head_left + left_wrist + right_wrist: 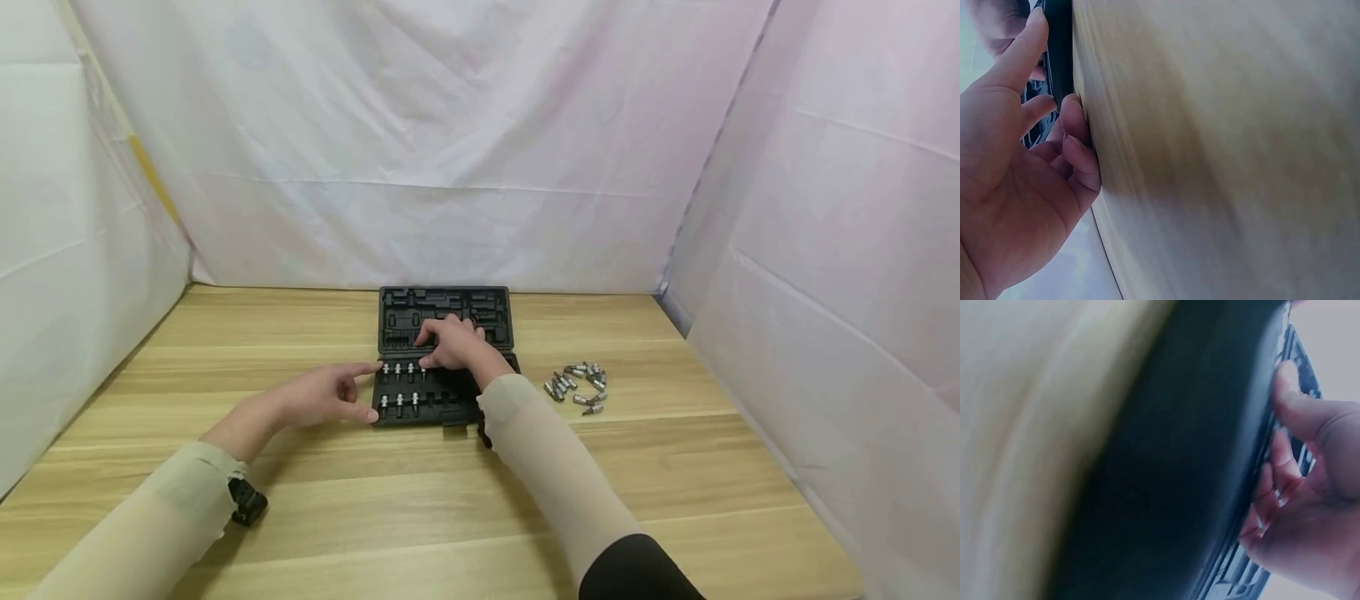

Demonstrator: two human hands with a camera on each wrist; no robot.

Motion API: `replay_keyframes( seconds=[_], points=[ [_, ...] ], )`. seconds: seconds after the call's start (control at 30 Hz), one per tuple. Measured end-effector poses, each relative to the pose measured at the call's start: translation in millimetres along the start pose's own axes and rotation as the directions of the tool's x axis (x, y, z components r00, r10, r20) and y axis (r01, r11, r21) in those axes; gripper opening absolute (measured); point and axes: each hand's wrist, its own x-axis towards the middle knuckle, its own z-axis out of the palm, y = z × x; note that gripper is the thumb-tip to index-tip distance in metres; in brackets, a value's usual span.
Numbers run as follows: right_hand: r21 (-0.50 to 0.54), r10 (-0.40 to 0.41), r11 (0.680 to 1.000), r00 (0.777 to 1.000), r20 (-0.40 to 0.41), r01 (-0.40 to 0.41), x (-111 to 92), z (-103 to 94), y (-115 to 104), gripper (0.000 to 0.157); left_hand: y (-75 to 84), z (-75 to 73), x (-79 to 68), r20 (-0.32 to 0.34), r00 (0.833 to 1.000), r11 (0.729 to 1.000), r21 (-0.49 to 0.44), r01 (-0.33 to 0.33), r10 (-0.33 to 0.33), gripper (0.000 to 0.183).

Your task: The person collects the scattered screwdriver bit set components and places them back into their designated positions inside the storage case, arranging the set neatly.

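Note:
An open black plastic case [446, 291] lies on the table, its lid folded back. In its lower half, silver-and-dark bit sockets [399, 406] stand in two rows toward the left. My left hand [318, 398] touches the case's left side with extended thumb and index finger; its other fingers are bent, as the left wrist view shows. Over the case is my right hand [457, 343], its thumb tip at the rightmost bit socket [423, 372] of the upper row. The right index finger is bent and apart from the thumb. My right hand and forearm hide part of the case.
Several loose bit sockets [577, 383] lie in a scattered group on the wooden table [360, 517], right of the case. White sheeting [450, 150] hangs behind the table and along both sides. Each wrist wears a black camera mount [247, 502].

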Motion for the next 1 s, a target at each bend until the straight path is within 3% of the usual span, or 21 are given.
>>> replay_keyframes(
  seconds=[0.33, 0.8, 1.0],
  points=[
    [0.030, 0.043, 0.999, 0.999, -0.013, -0.043, 0.2, 0.6, -6.2, 0.026, -1.2, -4.6, -1.7, 0.003, 1.000, 1.000, 0.011, 0.017, -0.017, 0.096],
    [0.103, -0.019, 0.994, 0.999, -0.037, 0.022, -5.8, 2.1, 2.3, 0.033, 1.1, 2.0, -7.4, -0.001, 1.000, 1.000, -0.008, 0.006, -0.006, 0.094],
    [0.186, -0.046, 0.981, 0.998, -0.030, 0.051, -5.7, 2.1, 11.4, 0.034, -0.4, 2.5, -4.9, 0.004, 1.000, 1.000, 0.003, 0.015, -0.015, 0.094]
  ],
)
